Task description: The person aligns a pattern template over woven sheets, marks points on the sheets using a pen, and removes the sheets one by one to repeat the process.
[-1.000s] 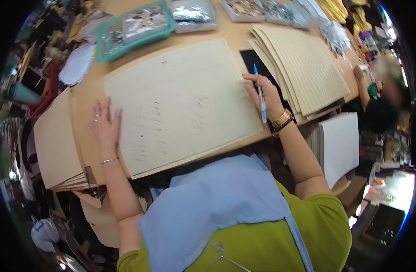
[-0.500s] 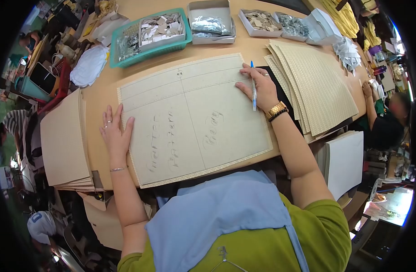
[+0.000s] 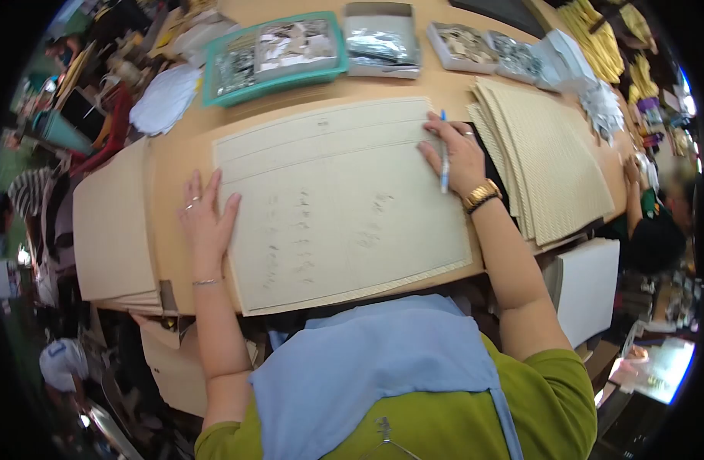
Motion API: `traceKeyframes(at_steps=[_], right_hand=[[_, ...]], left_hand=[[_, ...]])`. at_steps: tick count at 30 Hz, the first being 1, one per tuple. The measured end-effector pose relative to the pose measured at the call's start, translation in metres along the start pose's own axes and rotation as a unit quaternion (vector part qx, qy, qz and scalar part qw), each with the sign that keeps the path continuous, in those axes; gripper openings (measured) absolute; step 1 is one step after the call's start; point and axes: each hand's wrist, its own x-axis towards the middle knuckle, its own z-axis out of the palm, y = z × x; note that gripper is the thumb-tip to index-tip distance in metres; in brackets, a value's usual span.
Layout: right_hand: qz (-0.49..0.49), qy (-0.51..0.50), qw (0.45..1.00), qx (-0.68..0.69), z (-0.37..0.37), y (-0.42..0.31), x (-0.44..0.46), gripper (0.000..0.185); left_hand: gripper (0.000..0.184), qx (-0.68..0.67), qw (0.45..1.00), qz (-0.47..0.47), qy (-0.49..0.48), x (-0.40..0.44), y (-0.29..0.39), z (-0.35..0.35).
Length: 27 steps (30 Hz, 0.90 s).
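A large cream pattern sheet (image 3: 329, 207) with ruled lines and blurred handwriting lies flat on the table in front of me. A textured sheet (image 3: 436, 270) shows as a narrow strip under its lower edge. My left hand (image 3: 208, 218) rests with fingers spread at the sheet's left edge. At the upper right edge, my right hand (image 3: 458, 157) holds a blue-capped pen (image 3: 445, 172) against its fingers. The fingertips of this hand touch the pattern sheet.
Stacked textured sheets (image 3: 547, 165) lie at the right, board sheets (image 3: 114, 226) at the left. Along the back stand a green basket (image 3: 214, 96) with small pieces, an open box (image 3: 379, 15) with plastic packets, and a box of beige pieces (image 3: 438, 50). A person (image 3: 651, 222) is at far right.
The whole view has shifted, so the table, sheet and both hands appear farther right. The image is blurrier now. Both hands keep their places at the sheet's edges.
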Motion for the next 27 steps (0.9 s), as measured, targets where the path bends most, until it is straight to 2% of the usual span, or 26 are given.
traceKeyframes(at_steps=[2, 15, 27], right_hand=[[0.017, -0.004, 0.999, 0.044, 0.0041, 0.0048, -0.0002, 0.035], [-0.022, 0.002, 0.999, 0.026, 0.0065, 0.001, 0.0027, 0.033], [-0.013, 0.001, 0.999, 0.031, 0.0054, -0.0003, 0.0005, 0.036]], left_hand=[[0.06, -0.018, 1.0, 0.003, 0.013, -0.0008, -0.0038, 0.0045], [0.059, -0.045, 0.999, -0.014, 0.026, -0.0033, 0.0011, 0.0004], [0.061, -0.027, 0.999, -0.01, 0.023, -0.0025, -0.0044, 0.0046]])
